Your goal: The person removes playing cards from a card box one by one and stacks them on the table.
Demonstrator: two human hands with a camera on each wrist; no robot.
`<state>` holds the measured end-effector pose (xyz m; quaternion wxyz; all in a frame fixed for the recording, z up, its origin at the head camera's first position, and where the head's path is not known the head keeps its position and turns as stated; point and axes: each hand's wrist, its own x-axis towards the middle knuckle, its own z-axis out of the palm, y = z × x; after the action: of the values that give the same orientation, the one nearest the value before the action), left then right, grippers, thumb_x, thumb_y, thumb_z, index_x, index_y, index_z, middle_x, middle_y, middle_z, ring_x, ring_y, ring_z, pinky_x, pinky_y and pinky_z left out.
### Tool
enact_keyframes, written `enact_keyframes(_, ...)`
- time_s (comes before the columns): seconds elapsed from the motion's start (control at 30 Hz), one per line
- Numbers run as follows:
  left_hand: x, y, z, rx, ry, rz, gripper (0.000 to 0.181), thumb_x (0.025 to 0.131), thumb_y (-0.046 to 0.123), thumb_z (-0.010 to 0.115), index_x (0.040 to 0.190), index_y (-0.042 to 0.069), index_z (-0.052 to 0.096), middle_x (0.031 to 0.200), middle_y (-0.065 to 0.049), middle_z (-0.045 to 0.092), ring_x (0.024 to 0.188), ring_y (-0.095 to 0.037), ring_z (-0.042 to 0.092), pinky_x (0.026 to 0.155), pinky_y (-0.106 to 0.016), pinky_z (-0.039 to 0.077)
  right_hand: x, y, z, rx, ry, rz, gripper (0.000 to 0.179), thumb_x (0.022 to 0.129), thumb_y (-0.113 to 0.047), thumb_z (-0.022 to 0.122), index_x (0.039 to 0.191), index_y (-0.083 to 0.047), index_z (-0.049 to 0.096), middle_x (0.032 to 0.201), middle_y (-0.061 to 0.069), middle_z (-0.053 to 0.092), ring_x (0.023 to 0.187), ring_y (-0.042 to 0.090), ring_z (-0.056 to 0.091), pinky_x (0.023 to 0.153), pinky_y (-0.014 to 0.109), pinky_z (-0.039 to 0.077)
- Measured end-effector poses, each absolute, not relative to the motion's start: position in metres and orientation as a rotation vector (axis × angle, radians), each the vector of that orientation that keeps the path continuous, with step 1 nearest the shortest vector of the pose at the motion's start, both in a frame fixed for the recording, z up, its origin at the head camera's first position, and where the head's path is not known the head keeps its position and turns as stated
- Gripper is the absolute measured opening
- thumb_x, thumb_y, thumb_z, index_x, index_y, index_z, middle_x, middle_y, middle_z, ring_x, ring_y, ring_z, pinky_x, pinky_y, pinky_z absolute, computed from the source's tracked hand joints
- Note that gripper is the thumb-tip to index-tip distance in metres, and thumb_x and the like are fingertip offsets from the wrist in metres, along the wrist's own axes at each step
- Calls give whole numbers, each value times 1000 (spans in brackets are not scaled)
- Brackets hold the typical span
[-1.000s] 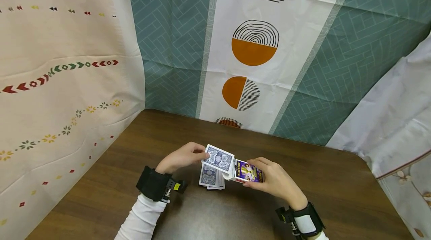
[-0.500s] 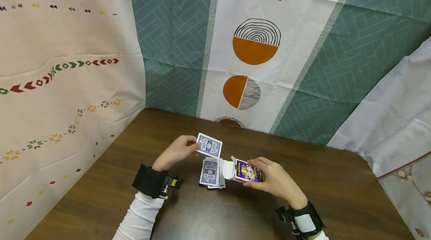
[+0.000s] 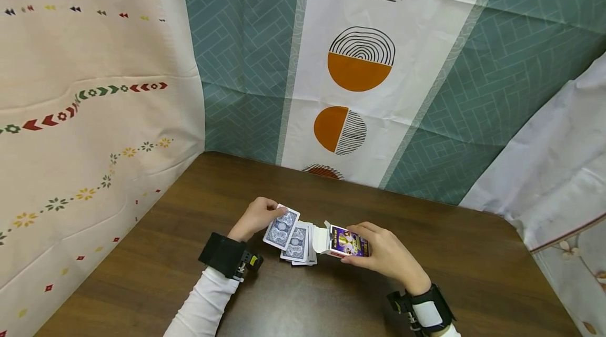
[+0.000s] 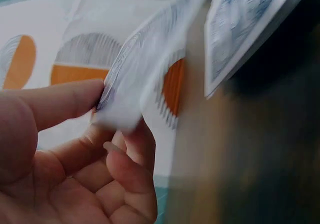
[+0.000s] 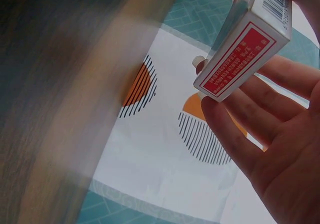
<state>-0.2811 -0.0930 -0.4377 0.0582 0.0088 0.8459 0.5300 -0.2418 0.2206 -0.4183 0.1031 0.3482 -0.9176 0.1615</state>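
Observation:
My left hand (image 3: 258, 216) pinches a blue-backed playing card (image 3: 280, 230) between thumb and fingers. The card is tilted and overlaps the left side of a loose stack of cards (image 3: 298, 246) lying back up on the table. In the left wrist view the pinched card (image 4: 147, 59) is blurred, with the fingertips at its lower end. To the right of the stack, my right hand (image 3: 385, 253) grips a purple card box (image 3: 347, 241) by its sides. The white flap is open and points left at the stack. The red-panelled end of the box (image 5: 240, 59) faces the right wrist camera.
A dark brown wooden table (image 3: 227, 184) lies under both hands. Patterned teal and white cloth (image 3: 246, 63) hangs behind it, with a cream cloth (image 3: 94, 142) along the left and a white one (image 3: 554, 169) at the right.
The left hand carried the card away from the box's mouth to the left, then turned it and lowered it toward the stack. The right hand and box stayed almost still.

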Motion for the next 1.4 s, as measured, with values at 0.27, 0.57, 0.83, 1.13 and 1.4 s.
enact_keyframes(0.27,-280,-75,-449,90,2599,1476,21,96,11,56,94,-2,72,73,-6,58,60,-13,46,52,-24,36,-242,220,-417,1009,-2740,464,64,73,-59,75,116,-12,66,107,-2,66,81,5,56,68,20,50)
enact_keyframes(0.57,-275,-64,-459,39,2883,1270,17,83,16,75,72,5,69,68,-2,62,60,-14,50,53,-26,37,-243,219,-421,1039,-2725,457,65,75,-61,72,115,-10,66,106,-1,66,80,5,56,67,20,49)
enact_keyframes(0.83,-275,-59,-459,-48,2971,1123,18,80,18,78,74,10,64,72,-3,63,65,-19,56,54,-32,40,-244,218,-423,1049,-2722,453,64,75,-60,73,115,-10,66,105,-2,66,80,5,56,67,19,48)
enact_keyframes(1.13,-276,-59,-460,-69,2990,1063,14,82,15,76,75,12,65,76,-4,65,69,-22,60,57,-37,44,-243,217,-423,1044,-2743,449,64,75,-60,73,114,-11,67,105,0,66,81,6,56,67,21,49)
enact_keyframes(1.4,-262,-55,-433,219,2963,1148,13,85,18,73,81,7,66,73,-3,60,62,-15,52,53,-28,38,-243,218,-421,1047,-2728,459,64,74,-60,74,115,-11,66,106,-2,66,81,5,56,67,19,49)
